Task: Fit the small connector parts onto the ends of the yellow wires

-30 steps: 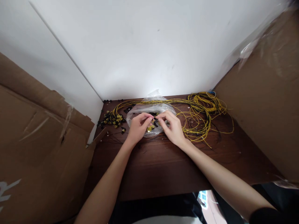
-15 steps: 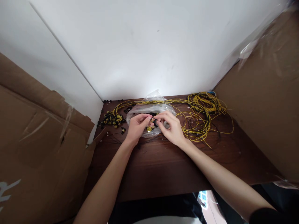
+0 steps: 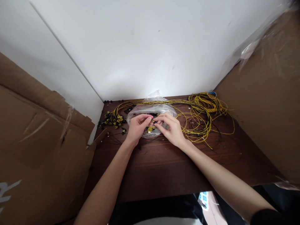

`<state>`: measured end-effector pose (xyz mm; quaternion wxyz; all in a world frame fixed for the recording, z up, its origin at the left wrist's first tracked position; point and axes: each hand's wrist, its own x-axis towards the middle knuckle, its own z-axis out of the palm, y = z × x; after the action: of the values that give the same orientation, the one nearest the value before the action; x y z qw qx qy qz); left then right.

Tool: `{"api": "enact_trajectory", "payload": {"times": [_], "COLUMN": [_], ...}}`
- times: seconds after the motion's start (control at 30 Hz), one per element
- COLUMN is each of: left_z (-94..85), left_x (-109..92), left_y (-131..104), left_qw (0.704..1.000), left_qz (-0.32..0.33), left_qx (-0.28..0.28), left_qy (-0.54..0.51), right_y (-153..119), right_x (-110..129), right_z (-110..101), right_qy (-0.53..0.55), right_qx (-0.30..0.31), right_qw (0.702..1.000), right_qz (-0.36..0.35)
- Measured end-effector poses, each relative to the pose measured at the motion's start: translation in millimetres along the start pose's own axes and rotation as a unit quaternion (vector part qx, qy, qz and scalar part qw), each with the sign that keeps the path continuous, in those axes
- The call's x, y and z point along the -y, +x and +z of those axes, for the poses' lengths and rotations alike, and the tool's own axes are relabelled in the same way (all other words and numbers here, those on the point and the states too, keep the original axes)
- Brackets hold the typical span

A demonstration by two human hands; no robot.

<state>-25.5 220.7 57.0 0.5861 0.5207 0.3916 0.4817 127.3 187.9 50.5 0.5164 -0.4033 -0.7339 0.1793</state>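
Two-handed fingertip work, fine-scale.
Back closed off by white wall (image 3: 150, 47), flanked by left cardboard panel (image 3: 42, 140) and right cardboard panel (image 3: 264, 93); work laid out on dark wood-grain tabletop (image 3: 164, 172). Yellow wires (image 3: 178, 101) coiled at right, strung across the far part of clear plastic bag (image 3: 137, 110), ended in yellow-and-black connectors (image 3: 113, 120) piled at left. Over the bag, small black part (image 3: 155, 122) is pinched by right hand (image 3: 172, 128), between thumb and fingers; left hand (image 3: 138, 126) has thumb and forefinger pressed together just beside it, anything gripped there hidden. Judged best: part braced firmly by the right, force applied straight and lightly by the left, forearms steadied, everything done over the bag so drops are caught.
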Motion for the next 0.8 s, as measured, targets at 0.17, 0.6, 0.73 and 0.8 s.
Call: {"api": "enact_trajectory", "payload": {"times": [0.17,0.6,0.73,0.8], "left_z": [-1.0,2.3,2.6,2.5], "left_x": [0.3,-3.4,-2.8,-2.9], "left_y": [0.5,-2.4,-2.5,-2.4], "left_qw": [0.999,1.000,1.000,1.000], "left_qz": [0.008,0.000,-0.006,-0.003], "left_qx": [-0.011,-0.005,-0.001,-0.002], "left_qy": [0.032,0.025,0.002,0.005], "right_y": [-0.1,-0.2,-0.7,-0.9], "right_x": [-0.4,-4.5,-4.5,-4.6], "right_z": [0.0,-0.6,0.4,0.3], "right_qy": [-0.009,-0.047,-0.042,-0.040], "right_qx": [0.000,0.012,0.026,0.024], "right_qw": [1.000,0.999,0.999,0.999], "right_qz": [0.005,0.008,0.006,0.010]}}
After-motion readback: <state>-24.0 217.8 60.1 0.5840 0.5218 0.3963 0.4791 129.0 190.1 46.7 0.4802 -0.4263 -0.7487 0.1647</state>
